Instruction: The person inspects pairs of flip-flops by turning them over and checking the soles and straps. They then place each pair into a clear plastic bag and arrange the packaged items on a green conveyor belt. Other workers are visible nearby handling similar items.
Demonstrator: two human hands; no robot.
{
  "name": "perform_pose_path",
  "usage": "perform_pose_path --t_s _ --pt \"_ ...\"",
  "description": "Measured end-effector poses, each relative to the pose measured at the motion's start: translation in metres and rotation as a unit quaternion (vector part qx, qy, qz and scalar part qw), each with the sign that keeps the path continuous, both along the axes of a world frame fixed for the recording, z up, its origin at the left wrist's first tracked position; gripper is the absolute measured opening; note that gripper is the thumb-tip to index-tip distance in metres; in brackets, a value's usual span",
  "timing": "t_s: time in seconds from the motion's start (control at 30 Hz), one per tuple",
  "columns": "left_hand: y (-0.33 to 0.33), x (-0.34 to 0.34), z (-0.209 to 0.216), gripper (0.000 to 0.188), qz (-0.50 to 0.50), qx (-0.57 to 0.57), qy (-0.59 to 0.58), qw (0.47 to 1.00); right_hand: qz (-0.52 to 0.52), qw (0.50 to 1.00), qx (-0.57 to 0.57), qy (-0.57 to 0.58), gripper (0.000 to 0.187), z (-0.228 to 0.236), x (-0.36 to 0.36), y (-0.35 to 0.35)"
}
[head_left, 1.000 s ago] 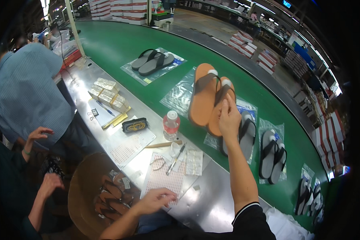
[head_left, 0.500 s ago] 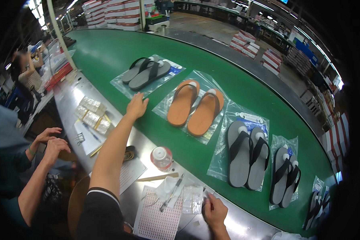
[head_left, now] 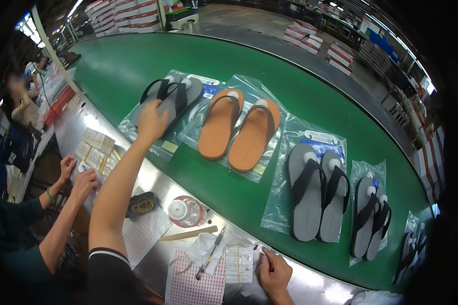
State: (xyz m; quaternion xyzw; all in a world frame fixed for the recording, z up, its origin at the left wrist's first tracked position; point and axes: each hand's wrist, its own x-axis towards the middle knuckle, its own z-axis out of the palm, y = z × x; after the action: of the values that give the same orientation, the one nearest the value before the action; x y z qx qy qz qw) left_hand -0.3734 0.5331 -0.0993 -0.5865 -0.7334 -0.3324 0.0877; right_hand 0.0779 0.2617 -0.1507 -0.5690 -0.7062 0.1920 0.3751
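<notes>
At the far left of the green belt, my left hand (head_left: 153, 121) lies over the heel end of a grey pair of flip-flops (head_left: 179, 104) with black straps, its fingers closed on them. The pair rests on a clear plastic bag; my hand hides part of one sole. To its right, a tan-orange pair of flip-flops (head_left: 252, 133) with brown straps lies on its own bag. My right hand (head_left: 276, 273) rests on the metal edge with its fingers curled; whatever is in them is hidden. Beside it lies a banded stack of small clear packets (head_left: 239, 263).
More grey flip-flops (head_left: 318, 195) lie on bags along the belt (head_left: 229, 183). On the metal ledge are a capped clear jar (head_left: 185, 211), a pen (head_left: 210, 253), a printed sheet (head_left: 180, 284) and more banded packets (head_left: 97, 148). A co-worker's hands (head_left: 81, 180) are at the left.
My left hand has moved from the belt's near edge onto the grey flip-flops. That pair now lies closer to the orange pair, their bags overlapping. The co-worker's hands have lowered to the ledge.
</notes>
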Motion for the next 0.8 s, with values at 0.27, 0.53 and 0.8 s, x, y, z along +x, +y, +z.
perform_pose_path --t_s 0.27,0.53,0.8 --pt "0.092 -0.04 -0.033 0.053 0.174 -0.093 -0.104 0.975 -0.01 1.0 0.023 0.011 0.018 0.011 -0.006 0.005" --pt "0.012 -0.032 0.081 0.023 -0.158 0.183 -0.439 0.866 -0.011 0.999 0.011 0.03 0.013 0.001 -0.004 0.003" --pt "-0.23 0.097 0.148 0.019 -0.384 0.067 -0.812 0.435 0.014 0.998 0.051 0.044 0.019 0.003 -0.008 -0.002"
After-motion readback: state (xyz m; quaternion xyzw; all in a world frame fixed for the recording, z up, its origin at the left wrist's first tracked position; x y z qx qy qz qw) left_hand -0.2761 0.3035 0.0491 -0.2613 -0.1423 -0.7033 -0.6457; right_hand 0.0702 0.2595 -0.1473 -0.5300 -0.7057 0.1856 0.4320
